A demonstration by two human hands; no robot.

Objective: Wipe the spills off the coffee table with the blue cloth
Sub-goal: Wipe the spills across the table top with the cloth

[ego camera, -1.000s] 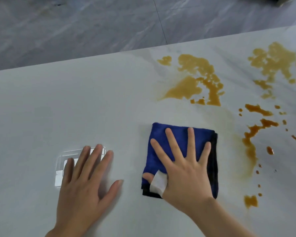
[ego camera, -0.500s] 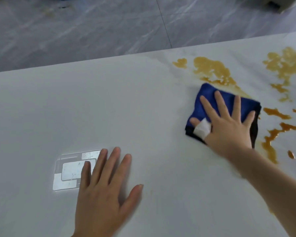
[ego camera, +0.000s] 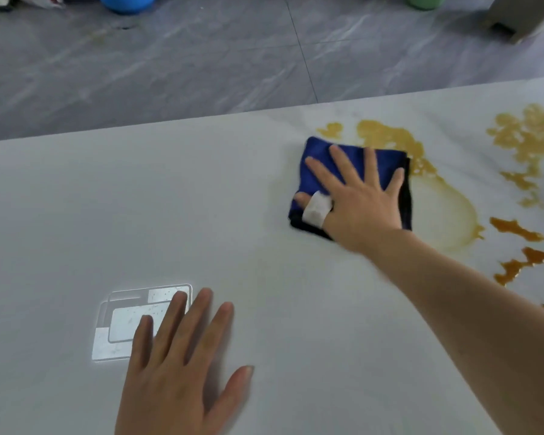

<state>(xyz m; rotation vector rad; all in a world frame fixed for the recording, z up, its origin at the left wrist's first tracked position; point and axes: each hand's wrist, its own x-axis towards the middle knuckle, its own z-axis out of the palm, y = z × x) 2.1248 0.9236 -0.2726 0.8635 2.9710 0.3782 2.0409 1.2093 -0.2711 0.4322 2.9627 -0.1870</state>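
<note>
A folded blue cloth [ego camera: 318,158] with a dark underside lies on the pale coffee table [ego camera: 107,215], right of centre. My right hand [ego camera: 358,202] presses flat on it with fingers spread; a white bandage wraps the thumb. Brown spills [ego camera: 387,136] touch the cloth's far right corner, and more brown spills [ego camera: 531,136] spread toward the right edge. A faint smeared ring [ego camera: 453,215] shows just right of the cloth. My left hand [ego camera: 182,365] rests flat on the table near the front, fingers straight.
A bright rectangular light patch [ego camera: 123,324] lies on the table beside my left fingers. Beyond the table's far edge is grey tiled floor [ego camera: 201,58] with a blue bowl [ego camera: 126,3], a green container [ego camera: 426,1] and a grey furniture leg [ego camera: 515,20].
My right hand has pushed the cloth away from me and to the right, up into the nearest spill, leaving a smeared ring. My left hand stays flat on the table.
</note>
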